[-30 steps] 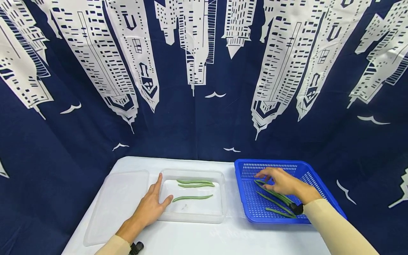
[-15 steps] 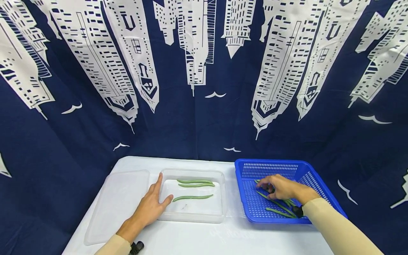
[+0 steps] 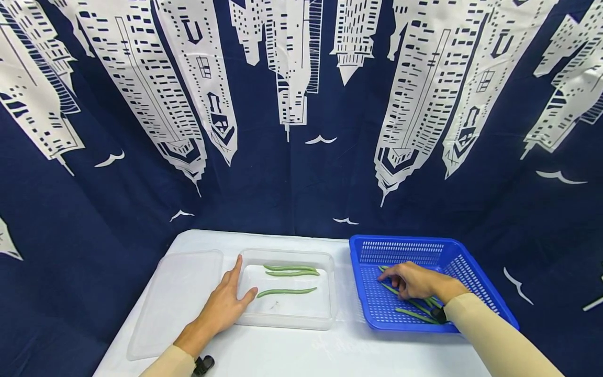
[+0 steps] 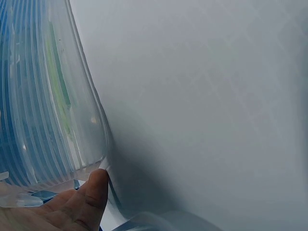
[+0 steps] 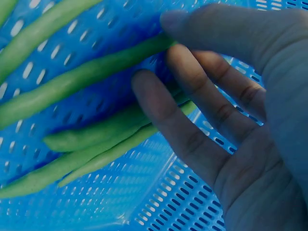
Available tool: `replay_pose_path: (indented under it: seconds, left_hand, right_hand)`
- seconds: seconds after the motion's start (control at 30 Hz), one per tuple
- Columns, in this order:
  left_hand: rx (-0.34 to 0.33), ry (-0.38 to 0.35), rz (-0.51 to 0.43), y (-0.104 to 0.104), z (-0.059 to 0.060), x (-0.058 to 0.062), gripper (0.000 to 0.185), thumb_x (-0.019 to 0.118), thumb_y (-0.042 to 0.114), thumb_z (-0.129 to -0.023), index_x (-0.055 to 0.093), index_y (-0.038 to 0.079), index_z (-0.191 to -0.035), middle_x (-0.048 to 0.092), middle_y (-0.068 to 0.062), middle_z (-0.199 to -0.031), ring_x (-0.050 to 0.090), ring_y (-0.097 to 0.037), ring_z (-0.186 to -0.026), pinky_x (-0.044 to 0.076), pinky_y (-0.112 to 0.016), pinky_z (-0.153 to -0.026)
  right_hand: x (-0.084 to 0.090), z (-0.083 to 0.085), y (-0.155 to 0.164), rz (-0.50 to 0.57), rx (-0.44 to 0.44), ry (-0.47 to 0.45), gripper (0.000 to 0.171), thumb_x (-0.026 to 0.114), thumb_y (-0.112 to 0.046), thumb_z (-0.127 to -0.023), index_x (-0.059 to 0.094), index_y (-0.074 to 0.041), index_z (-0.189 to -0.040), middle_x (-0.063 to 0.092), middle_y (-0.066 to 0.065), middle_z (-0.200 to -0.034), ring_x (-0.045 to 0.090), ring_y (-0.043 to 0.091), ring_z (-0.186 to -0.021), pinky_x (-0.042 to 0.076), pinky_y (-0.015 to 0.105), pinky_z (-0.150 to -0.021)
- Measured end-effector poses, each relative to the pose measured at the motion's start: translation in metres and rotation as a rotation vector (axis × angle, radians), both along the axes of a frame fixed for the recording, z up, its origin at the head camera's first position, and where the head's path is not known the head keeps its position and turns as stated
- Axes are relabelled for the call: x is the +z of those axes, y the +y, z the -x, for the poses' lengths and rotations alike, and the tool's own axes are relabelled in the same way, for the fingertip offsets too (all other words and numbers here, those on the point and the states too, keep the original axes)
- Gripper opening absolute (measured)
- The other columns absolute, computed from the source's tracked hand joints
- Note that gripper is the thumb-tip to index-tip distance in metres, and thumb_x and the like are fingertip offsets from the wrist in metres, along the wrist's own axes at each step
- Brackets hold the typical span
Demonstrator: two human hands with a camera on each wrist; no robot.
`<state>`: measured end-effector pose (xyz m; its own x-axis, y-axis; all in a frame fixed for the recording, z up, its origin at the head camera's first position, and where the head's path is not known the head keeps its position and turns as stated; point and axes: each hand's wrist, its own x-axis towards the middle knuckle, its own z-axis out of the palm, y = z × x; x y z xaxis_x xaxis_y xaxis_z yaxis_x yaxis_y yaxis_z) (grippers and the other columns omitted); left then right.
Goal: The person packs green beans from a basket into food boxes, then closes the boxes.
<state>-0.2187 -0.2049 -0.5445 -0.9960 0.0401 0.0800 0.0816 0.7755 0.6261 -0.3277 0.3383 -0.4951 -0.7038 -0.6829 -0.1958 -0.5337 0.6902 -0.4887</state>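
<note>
Lower left of the head view: clear lid lies flat, left hand is kept pressed flat, fingers straight, on the clear container rim; three beans lie inside. Lower right: right hand has been lowered into the blue basket since a second ago, fingers now curled loosely over the green beans; a closed pinch is not shown, so a pickup seems about to begin.

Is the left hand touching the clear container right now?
Touching. The head view shows the left hand flat against the clear container's left wall, thumb over its rim; the left wrist view shows a fingertip on the clear plastic.
</note>
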Motion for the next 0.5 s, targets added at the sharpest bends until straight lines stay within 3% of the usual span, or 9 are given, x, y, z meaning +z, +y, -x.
replay_pose_path:
  seconds: [0.4,0.5]
  left_hand:
    - [0.01,-0.001,0.008,0.0024,-0.0018,-0.0015,0.104,0.073,0.05,-0.113,0.012,0.014,-0.189,0.051,-0.032,-0.174,0.059,-0.055,-0.158,0.049,-0.072,-0.129]
    - [0.013,0.001,0.003,0.0032,-0.0023,-0.002,0.103,0.073,0.047,-0.113,0.012,0.015,-0.189,0.05,-0.032,-0.175,0.058,-0.056,-0.159,0.048,-0.072,-0.13]
  right_hand:
    - [-0.0029,0.0026,0.0009,-0.014,0.006,0.011,0.069,0.08,0.019,-0.079,0.08,-0.006,-0.143,0.064,0.002,-0.096,0.054,-0.001,-0.069,0.049,0.018,-0.063]
    - [-0.0086,0.008,0.0079,0.011,0.048,0.032,0.068,0.078,0.018,-0.08,0.081,-0.008,-0.143,0.064,-0.002,-0.094,0.055,-0.001,-0.071,0.051,0.021,-0.063]
